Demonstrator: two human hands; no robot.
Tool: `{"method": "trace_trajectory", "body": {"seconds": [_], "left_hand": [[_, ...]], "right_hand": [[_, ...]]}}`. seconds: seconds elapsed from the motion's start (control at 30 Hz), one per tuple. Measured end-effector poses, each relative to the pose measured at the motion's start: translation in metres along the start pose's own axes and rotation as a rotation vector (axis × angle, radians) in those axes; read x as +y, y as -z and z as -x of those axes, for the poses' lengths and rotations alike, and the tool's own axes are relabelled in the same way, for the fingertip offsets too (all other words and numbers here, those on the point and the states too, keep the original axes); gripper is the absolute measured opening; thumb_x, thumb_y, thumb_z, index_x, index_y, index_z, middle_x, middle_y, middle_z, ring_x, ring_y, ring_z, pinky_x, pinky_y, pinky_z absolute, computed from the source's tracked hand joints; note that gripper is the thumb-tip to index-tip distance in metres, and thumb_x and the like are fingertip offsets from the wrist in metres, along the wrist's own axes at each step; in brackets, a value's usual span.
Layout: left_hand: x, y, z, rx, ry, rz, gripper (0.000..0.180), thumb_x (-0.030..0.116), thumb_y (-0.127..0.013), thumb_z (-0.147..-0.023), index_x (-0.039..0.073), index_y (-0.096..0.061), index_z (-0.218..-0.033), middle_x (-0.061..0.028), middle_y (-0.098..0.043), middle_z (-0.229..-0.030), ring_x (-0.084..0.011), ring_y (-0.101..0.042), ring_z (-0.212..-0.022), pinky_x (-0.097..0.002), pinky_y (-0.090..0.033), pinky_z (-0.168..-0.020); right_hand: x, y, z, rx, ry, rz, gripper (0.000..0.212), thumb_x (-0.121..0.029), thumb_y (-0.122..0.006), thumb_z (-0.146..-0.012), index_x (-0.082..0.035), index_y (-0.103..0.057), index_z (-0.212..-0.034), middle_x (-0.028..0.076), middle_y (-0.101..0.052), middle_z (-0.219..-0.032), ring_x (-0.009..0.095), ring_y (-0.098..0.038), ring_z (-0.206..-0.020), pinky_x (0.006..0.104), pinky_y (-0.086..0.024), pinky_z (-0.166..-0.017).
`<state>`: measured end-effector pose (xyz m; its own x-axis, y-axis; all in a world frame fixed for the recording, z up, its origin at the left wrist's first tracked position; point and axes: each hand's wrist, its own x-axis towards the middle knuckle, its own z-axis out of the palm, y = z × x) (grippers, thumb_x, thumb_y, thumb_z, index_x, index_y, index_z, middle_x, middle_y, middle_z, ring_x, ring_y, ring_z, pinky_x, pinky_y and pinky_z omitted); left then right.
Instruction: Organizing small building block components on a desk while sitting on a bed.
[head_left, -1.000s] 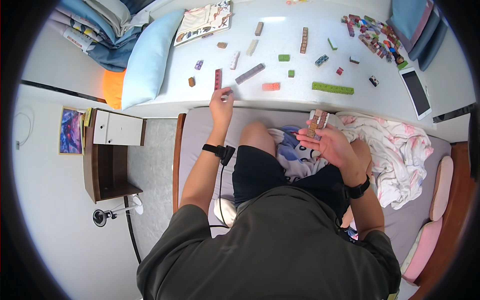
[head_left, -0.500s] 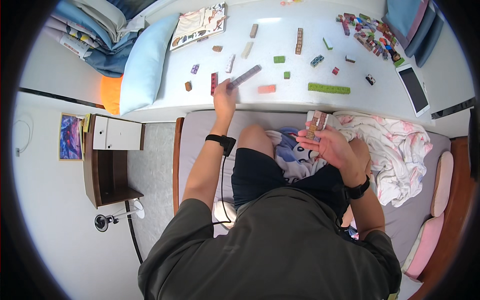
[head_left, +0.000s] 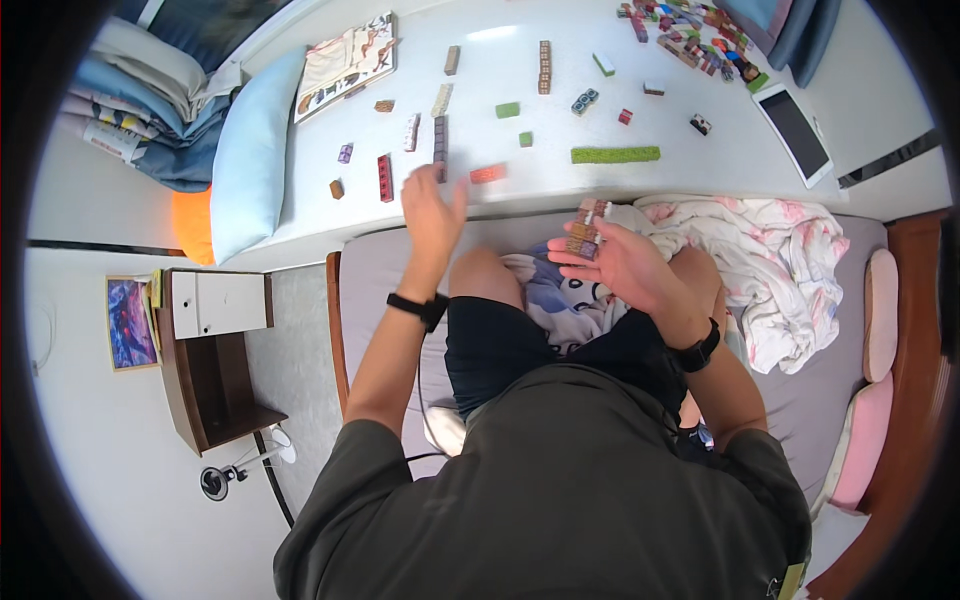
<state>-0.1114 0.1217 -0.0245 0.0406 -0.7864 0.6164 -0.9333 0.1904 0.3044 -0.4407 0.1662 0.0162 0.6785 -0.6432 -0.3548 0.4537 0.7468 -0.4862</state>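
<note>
At the ledge's near edge is my left hand (head_left: pixel 431 217), its thumb and fingers apart and nothing between them. Just beyond its fingertips a long grey-purple block bar (head_left: pixel 440 145) lies pointing away from me. Left of it is a dark red bar (head_left: pixel 384 178); to the right, a salmon-pink block (head_left: pixel 488 173). Over my lap, my right hand (head_left: pixel 637 268) is turned palm up. It holds a cluster of brown and pinkish blocks (head_left: pixel 588 222) on its fingers, with the thumb against the side.
A white ledge (head_left: pixel 330 222) carries scattered blocks, including a long green bar (head_left: pixel 615 155). At the far right are a heap of mixed blocks (head_left: pixel 690 45) and a white tablet (head_left: pixel 793 135). A light blue pillow (head_left: pixel 262 160) leans at the left. A crumpled blanket (head_left: pixel 770 260) lies on the bed.
My left hand has let go of the grey-purple bar, which has turned from slanting right to pointing straight away. The right hand still holds its cluster. The whole view has shifted somewhat.
</note>
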Motion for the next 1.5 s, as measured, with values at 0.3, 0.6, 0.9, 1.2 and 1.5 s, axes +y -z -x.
{"method": "trace_trajectory", "body": {"seconds": [0.3, 0.6, 0.9, 1.2, 1.5], "left_hand": [[0.142, 0.051, 0.034, -0.200, -0.472, 0.380, 0.046, 0.014, -0.089, -0.077, 0.005, -0.071, -0.118, -0.0095, -0.069, -0.117, -0.0298, -0.067, -0.098, -0.0399, -0.053, -0.083], [0.140, 0.045, 0.048, -0.222, 0.071, 0.718, 0.033, -0.004, -0.079, -0.086, 0.005, -0.070, -0.116, -0.0122, -0.072, -0.117, -0.0225, -0.068, -0.091, -0.0326, -0.055, -0.080], [-0.001, 0.006, 0.045, -0.023, 0.701, 0.826, 0.030, 0.005, -0.082, -0.092, 0.000, -0.064, -0.114, -0.0047, -0.070, -0.099, -0.0096, -0.064, -0.081, -0.0251, -0.056, -0.074], [-0.034, -0.012, 0.045, 0.054, 0.222, 0.296, 0.023, -0.003, -0.075, -0.092, -0.002, -0.067, -0.113, -0.0130, -0.071, -0.107, -0.0196, -0.068, -0.083, -0.0338, -0.059, -0.077], [-0.041, -0.015, 0.037, -0.060, -0.084, -0.016, 0.024, -0.004, -0.069, -0.094, -0.001, -0.066, -0.118, -0.0162, -0.068, -0.118, -0.0323, -0.069, -0.104, -0.0390, -0.058, -0.090]], "right_hand": [[0.021, -0.005, -0.018, -0.006, 0.091, 0.037, 0.039, -0.038, -0.056, -0.112, -0.003, -0.057, -0.131, 0.012, -0.066, -0.124, 0.022, -0.068, -0.113, 0.0388, -0.056, -0.101], [0.015, -0.009, -0.010, 0.181, 0.111, 0.112, 0.050, -0.042, -0.064, -0.107, -0.001, -0.053, -0.134, 0.015, -0.067, -0.123, 0.026, -0.070, -0.114, 0.0402, -0.058, -0.101], [0.010, 0.006, -0.004, 0.222, 0.107, 0.108, 0.054, -0.043, -0.067, -0.105, 0.003, -0.055, -0.131, 0.021, -0.069, -0.125, 0.030, -0.070, -0.117, 0.0413, -0.059, -0.101], [0.009, 0.013, 0.000, 0.199, 0.120, 0.102, 0.052, -0.042, -0.068, -0.105, 0.003, -0.056, -0.129, 0.020, -0.069, -0.123, 0.028, -0.071, -0.113, 0.0396, -0.060, -0.098], [0.006, 0.012, 0.002, 0.196, 0.125, 0.103, 0.050, -0.040, -0.069, -0.105, 0.003, -0.058, -0.127, 0.019, -0.071, -0.121, 0.027, -0.072, -0.110, 0.0394, -0.060, -0.097]]}}
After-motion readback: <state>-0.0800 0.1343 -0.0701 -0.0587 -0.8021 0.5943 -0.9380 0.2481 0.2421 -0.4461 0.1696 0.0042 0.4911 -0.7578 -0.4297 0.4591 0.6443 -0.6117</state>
